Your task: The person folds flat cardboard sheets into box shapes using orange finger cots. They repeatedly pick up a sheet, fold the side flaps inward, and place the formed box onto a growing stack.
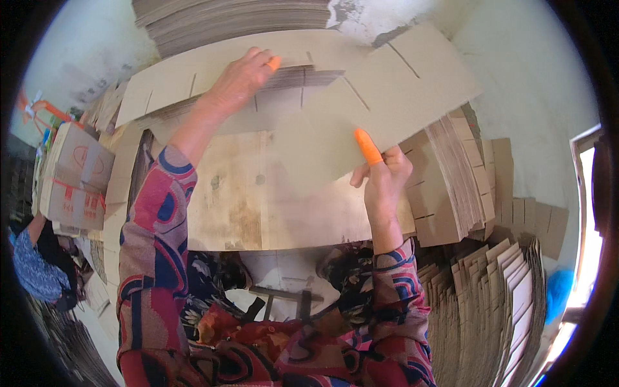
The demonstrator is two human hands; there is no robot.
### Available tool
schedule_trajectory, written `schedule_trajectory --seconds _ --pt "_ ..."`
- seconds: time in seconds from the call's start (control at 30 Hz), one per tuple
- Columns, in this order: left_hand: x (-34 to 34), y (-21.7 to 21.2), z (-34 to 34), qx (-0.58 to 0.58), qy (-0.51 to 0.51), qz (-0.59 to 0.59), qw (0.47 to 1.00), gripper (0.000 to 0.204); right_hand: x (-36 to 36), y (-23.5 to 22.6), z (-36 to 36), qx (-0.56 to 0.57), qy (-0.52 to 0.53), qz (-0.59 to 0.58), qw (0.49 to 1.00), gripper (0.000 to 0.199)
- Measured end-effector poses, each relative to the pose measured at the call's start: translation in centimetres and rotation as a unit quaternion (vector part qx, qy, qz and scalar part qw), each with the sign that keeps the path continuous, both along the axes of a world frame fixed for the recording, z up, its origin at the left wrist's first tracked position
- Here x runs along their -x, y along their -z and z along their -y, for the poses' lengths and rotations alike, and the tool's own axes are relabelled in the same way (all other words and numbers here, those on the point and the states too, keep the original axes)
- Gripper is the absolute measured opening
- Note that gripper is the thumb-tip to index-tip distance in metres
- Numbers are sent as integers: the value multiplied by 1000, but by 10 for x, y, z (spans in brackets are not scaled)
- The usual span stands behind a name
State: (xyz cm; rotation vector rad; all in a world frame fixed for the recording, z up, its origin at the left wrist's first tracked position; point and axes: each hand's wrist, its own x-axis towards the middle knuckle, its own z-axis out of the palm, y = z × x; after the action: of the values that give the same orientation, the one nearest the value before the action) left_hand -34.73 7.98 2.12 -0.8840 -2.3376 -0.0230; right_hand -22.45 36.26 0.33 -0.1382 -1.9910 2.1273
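My right hand [387,173] pinches a slotted cardboard sheet [412,84] by its near edge. Its thumb, in an orange finger cover [368,147], lies on top, and the sheet tilts up to the right, blurred at its left part. My left hand [245,76] is over a stack of slotted cardboard sheets [171,84] at the back of the table, its fingers curled and another orange cover on a fingertip. Whatever those left fingers may hold is hidden. Under both hands lies the wooden tabletop [225,193].
Another cardboard pile [238,22] rises behind the table. More slotted sheets [445,180] stand at the right, with upright cardboard pieces [483,309] below them. A carton [74,177] sits at the left, near a person's blue sleeve [39,264]. Below the table edge is a stool [284,297].
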Motion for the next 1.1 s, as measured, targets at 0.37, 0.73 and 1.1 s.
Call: schedule_trajectory --seconds 0.37,0.73,1.1 --pt "-61 8 -26 183 3 -69 981 48 -8 0 10 -50 35 -38 997 16" --pt "-119 19 -63 205 78 4 976 37 -4 12 4 -139 41 -79 986 16" --pt "-130 32 -48 148 119 -12 982 39 -4 3 5 -89 -17 -31 995 24"
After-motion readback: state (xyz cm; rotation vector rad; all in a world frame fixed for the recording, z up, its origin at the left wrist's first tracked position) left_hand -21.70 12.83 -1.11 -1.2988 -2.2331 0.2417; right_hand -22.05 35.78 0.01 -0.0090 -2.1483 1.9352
